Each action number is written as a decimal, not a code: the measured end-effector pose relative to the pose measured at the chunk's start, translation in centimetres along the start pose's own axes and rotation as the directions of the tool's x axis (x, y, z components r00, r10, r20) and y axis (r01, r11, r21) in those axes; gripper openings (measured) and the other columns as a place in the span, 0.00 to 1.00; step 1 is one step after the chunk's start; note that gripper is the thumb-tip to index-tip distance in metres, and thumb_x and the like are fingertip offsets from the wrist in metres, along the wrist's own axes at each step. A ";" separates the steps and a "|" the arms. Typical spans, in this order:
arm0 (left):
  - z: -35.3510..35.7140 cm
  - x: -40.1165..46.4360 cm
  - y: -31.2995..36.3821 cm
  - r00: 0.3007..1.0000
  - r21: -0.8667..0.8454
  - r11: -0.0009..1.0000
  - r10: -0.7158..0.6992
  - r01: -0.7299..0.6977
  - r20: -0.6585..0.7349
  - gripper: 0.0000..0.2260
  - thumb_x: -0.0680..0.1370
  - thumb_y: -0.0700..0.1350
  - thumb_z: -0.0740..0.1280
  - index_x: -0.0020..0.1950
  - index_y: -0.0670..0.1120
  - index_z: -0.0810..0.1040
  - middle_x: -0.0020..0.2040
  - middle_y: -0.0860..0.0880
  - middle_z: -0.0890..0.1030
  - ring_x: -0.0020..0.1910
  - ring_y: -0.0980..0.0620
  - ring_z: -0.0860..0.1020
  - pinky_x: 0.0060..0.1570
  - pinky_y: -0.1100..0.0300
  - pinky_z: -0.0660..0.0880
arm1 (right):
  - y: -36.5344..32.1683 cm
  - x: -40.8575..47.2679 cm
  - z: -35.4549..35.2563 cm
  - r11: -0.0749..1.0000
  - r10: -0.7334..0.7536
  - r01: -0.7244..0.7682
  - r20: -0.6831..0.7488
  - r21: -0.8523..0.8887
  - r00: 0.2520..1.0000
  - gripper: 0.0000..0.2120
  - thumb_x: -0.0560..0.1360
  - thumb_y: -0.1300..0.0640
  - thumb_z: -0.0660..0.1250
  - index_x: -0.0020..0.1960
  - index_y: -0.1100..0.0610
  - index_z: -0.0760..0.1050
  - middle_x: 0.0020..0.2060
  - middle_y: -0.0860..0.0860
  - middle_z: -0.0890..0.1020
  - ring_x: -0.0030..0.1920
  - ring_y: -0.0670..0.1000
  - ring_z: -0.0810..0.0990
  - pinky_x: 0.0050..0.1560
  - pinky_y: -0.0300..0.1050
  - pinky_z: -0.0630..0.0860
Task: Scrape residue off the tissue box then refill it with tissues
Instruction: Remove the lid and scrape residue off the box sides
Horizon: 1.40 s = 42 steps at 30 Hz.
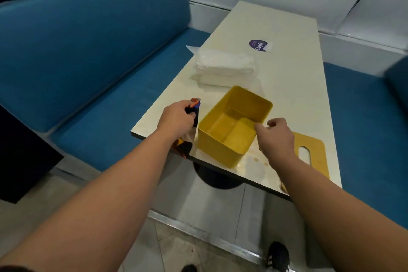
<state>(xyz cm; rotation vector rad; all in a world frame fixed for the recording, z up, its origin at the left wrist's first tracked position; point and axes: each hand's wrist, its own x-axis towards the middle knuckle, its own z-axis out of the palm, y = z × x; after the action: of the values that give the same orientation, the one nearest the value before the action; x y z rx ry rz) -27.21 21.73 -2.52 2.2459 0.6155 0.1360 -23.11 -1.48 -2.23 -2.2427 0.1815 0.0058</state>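
Between the hands sits the tissue box [234, 126], left hand [176, 117] gripping a cloth [187, 137], right hand [276, 137] loosely curled

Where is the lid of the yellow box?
In the head view, the lid lies flat on the table, right of the box, partly under the right hand.

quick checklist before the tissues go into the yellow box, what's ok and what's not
1. Yellow plastic tissue box open and empty: ok.
2. Box interior clean: not ok, brownish film on its floor.
3. Yellow slotted lid off, lying beside the box: ok.
4. White tissue stack on the cream table behind the box: ok.
5. Left hand free: not ok, it grips a dark patterned cloth.
6. Right hand steadying the box rim: cannot tell.
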 end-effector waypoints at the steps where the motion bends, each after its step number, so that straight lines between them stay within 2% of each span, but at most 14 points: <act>1: 0.3 0.2 0.2 0.998 0.035 0.999 0.028 -0.030 0.047 0.15 0.79 0.45 0.63 0.66 0.53 0.75 0.57 0.48 0.79 0.48 0.49 0.74 0.47 0.57 0.73 | 0.0 -0.2 0.2 1.000 0.020 -0.020 0.022 0.017 1.000 0.15 0.72 0.51 0.66 0.56 0.55 0.69 0.41 0.51 0.77 0.43 0.56 0.80 0.44 0.55 0.79; 5: 1.1 0.3 0.3 0.987 0.051 0.995 0.077 -0.085 0.144 0.14 0.79 0.46 0.64 0.65 0.55 0.76 0.57 0.48 0.80 0.50 0.48 0.75 0.47 0.56 0.73 | -0.3 -0.4 0.4 0.997 0.069 -0.071 0.064 0.031 0.996 0.12 0.72 0.54 0.65 0.54 0.54 0.70 0.41 0.52 0.78 0.37 0.54 0.82 0.43 0.55 0.82; 7: 1.3 0.1 0.4 0.987 0.049 0.995 0.077 -0.085 0.143 0.15 0.79 0.46 0.64 0.65 0.55 0.76 0.57 0.48 0.80 0.48 0.49 0.75 0.46 0.57 0.73 | -0.2 -0.2 0.3 0.998 0.056 -0.057 0.063 0.007 0.996 0.10 0.73 0.57 0.64 0.53 0.56 0.72 0.42 0.54 0.79 0.38 0.56 0.82 0.45 0.56 0.81; 9: 1.6 -0.4 0.6 0.985 0.014 0.995 0.096 -0.099 0.146 0.15 0.78 0.46 0.65 0.65 0.56 0.76 0.57 0.49 0.81 0.49 0.49 0.76 0.48 0.56 0.75 | -0.1 0.3 0.1 0.997 -0.008 0.010 0.034 -0.072 0.999 0.10 0.73 0.57 0.64 0.53 0.58 0.75 0.43 0.54 0.79 0.43 0.56 0.80 0.46 0.53 0.79; 12: 2.2 -2.4 0.9 0.981 -0.101 0.987 0.139 -0.126 0.136 0.14 0.78 0.45 0.65 0.62 0.57 0.77 0.54 0.54 0.81 0.50 0.52 0.76 0.50 0.58 0.74 | -0.6 1.9 -1.0 0.959 -0.137 0.140 0.029 -0.248 0.990 0.12 0.74 0.58 0.63 0.54 0.59 0.78 0.44 0.54 0.79 0.44 0.53 0.74 0.42 0.45 0.70; 17: 4.3 -7.3 1.0 0.978 -0.244 0.961 0.166 -0.132 0.125 0.09 0.78 0.45 0.66 0.54 0.58 0.76 0.47 0.58 0.79 0.46 0.59 0.77 0.46 0.64 0.73 | -2.1 5.3 -2.3 0.839 -0.265 0.332 0.208 -0.431 0.942 0.16 0.74 0.60 0.59 0.57 0.51 0.80 0.52 0.54 0.82 0.51 0.57 0.77 0.45 0.45 0.71; 21: 5.9 -10.5 1.9 0.971 -0.331 0.931 0.206 -0.156 0.121 0.10 0.78 0.46 0.66 0.53 0.62 0.73 0.44 0.64 0.77 0.45 0.66 0.75 0.41 0.74 0.70 | -2.8 7.1 -1.7 0.827 -0.290 0.392 0.290 -0.403 0.912 0.18 0.75 0.61 0.59 0.59 0.45 0.78 0.56 0.50 0.81 0.53 0.54 0.77 0.45 0.44 0.70; 24: 7.4 -12.0 2.4 0.963 -0.351 0.923 0.223 -0.159 0.151 0.10 0.78 0.47 0.66 0.53 0.62 0.73 0.44 0.63 0.78 0.46 0.65 0.76 0.41 0.72 0.71 | -2.8 7.7 -0.9 0.782 -0.338 0.473 0.361 -0.407 0.869 0.19 0.75 0.62 0.59 0.59 0.46 0.79 0.57 0.50 0.81 0.54 0.53 0.76 0.47 0.41 0.69; 30: 9.1 -13.1 2.4 0.958 -0.346 0.929 0.210 -0.133 0.195 0.11 0.78 0.47 0.65 0.59 0.57 0.75 0.52 0.55 0.79 0.52 0.55 0.77 0.54 0.55 0.77 | -2.1 8.3 -0.2 0.725 -0.393 0.572 0.452 -0.384 0.801 0.17 0.77 0.63 0.61 0.59 0.48 0.79 0.56 0.50 0.82 0.57 0.52 0.77 0.49 0.39 0.68; 34: 9.2 -13.0 2.1 0.957 -0.322 0.938 0.203 -0.129 0.206 0.13 0.78 0.48 0.65 0.62 0.58 0.74 0.54 0.57 0.77 0.54 0.55 0.76 0.56 0.57 0.76 | -2.1 8.3 -0.1 0.716 -0.410 0.585 0.450 -0.380 0.794 0.16 0.77 0.61 0.62 0.61 0.48 0.79 0.57 0.50 0.82 0.57 0.52 0.77 0.51 0.39 0.68; 36: 9.0 -13.1 1.3 0.955 -0.327 0.935 0.210 -0.134 0.208 0.13 0.78 0.49 0.65 0.62 0.60 0.73 0.52 0.59 0.77 0.53 0.58 0.76 0.53 0.62 0.75 | -2.4 7.8 -0.5 0.719 -0.425 0.584 0.427 -0.377 0.798 0.15 0.77 0.55 0.65 0.63 0.48 0.77 0.58 0.49 0.80 0.58 0.51 0.77 0.56 0.42 0.69; 38: 8.3 -13.2 -0.2 0.961 -0.353 0.922 0.224 -0.155 0.163 0.13 0.77 0.50 0.66 0.59 0.64 0.74 0.50 0.61 0.78 0.49 0.61 0.77 0.46 0.70 0.74 | -2.8 6.7 -1.1 0.749 -0.504 0.586 0.309 -0.309 0.807 0.16 0.76 0.48 0.67 0.62 0.48 0.77 0.56 0.47 0.80 0.54 0.49 0.78 0.54 0.43 0.71; 40: 7.3 -13.2 -1.9 0.980 -0.421 0.897 0.185 -0.137 0.075 0.13 0.77 0.49 0.67 0.54 0.68 0.75 0.47 0.61 0.80 0.47 0.64 0.78 0.44 0.70 0.75 | -3.2 5.2 -1.6 0.832 -0.518 0.548 0.240 -0.079 0.821 0.13 0.74 0.44 0.69 0.56 0.47 0.79 0.49 0.45 0.81 0.45 0.44 0.79 0.46 0.41 0.73; 42: 6.4 -12.9 -3.4 0.995 -0.504 0.858 0.098 -0.097 -0.024 0.13 0.77 0.48 0.69 0.50 0.70 0.76 0.45 0.62 0.81 0.46 0.64 0.79 0.43 0.68 0.77 | -3.4 3.3 -1.5 0.915 -0.404 0.361 0.415 0.181 0.815 0.11 0.73 0.44 0.70 0.52 0.48 0.80 0.46 0.48 0.82 0.39 0.45 0.81 0.42 0.42 0.77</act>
<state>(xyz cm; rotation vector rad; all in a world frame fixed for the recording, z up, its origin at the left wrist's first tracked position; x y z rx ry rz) -38.03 13.34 -8.12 1.7616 0.4033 0.3092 -19.51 -0.93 1.15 -2.0827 -0.5139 0.2868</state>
